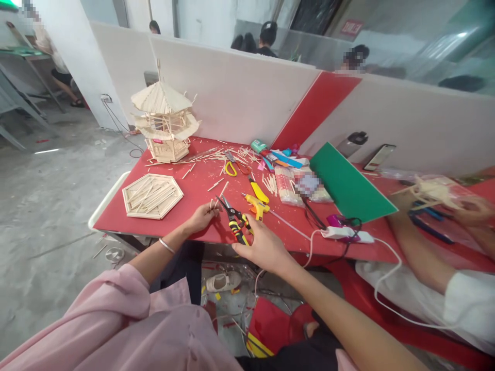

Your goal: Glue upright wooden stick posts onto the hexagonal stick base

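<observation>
Squeezing black and yellow cutters (235, 226) in the right hand (266, 246), with fingers wrapped round the handles and the blades a bit apart. Pinching a thin stick (225, 188) in the left hand (201, 217), with fingertips pressed together, right by the blades; too small to tell if touching. On the left of the red table (112, 219), a flat six-sided wooden tray (141, 215) with loose sticks on top. Behind that, a little stick tower (166, 123) with pointy roofs. Close to the cutters, a yellow glue gun (258, 204). Further right, a green board (350, 180)
</observation>
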`<state>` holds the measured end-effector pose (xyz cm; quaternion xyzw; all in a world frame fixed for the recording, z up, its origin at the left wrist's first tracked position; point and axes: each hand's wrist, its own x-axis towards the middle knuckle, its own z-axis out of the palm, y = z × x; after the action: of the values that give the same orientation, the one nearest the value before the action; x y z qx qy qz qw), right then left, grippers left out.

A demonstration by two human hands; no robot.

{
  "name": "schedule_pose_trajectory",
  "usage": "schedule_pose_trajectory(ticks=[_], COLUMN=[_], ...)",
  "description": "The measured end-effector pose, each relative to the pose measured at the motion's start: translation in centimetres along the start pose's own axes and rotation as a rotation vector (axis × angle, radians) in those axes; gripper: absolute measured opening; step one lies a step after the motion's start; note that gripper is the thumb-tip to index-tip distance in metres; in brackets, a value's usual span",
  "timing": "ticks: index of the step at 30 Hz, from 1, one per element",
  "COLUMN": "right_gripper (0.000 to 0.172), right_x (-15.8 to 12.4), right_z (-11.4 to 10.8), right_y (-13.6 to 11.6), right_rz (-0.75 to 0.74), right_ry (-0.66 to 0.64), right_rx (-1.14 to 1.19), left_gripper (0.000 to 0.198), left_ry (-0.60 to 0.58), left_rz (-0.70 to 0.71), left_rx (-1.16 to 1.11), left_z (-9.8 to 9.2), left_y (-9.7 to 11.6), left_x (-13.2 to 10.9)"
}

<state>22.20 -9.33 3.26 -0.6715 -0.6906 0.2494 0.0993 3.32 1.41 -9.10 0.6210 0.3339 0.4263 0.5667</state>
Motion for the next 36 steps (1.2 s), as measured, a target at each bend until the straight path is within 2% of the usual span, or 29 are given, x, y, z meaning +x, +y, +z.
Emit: schedule_pose_trajectory(ticks=[3,7,11,15,23,29,36], right_gripper=[0.073,0.075,0.078,0.071,0.058,0.046,0.046], right_x=[0.3,0.6,0.7,0.7,0.7,0.7,0.7], right_z=[0.3,0.4,0.3,0.2,0.4,0.6,0.4], right_y=[0.1,0.2,0.1,-0.2,-0.1,-0.4,-0.6], right_rz=[-0.045,-0.068,-0.069,-0.047,-0.082,-0.112,-0.108], right_ry=[-0.014,-0.023,-0.038,-0.064,-0.053,-0.025,-0.026], right_rx=[-0.002,-0.030,-0.032,-0.008,0.056,0.094,0.070], left_gripper=[0.030,0.036,0.039,0.038,0.030,0.035,0.045], left_ry=[-0.045,-0.123,-0.273,-0.386,-0.313,-0.238,-0.194], left_rz=[-0.007,-0.022,-0.039,-0.037,-0.068,-0.089,-0.111], left_rx=[-0.020,-0.041,-0.001,0.000,0.048,0.086,0.002], left_z=[0.1,-0.4,-1.5,-2.2,-1.6,-1.4,-0.8], left_y=[0.0,0.3,0.7,1.1,1.5,1.7,1.0], left_x=[0.0,0.3,0.9,1.6,1.3,0.6,0.5])
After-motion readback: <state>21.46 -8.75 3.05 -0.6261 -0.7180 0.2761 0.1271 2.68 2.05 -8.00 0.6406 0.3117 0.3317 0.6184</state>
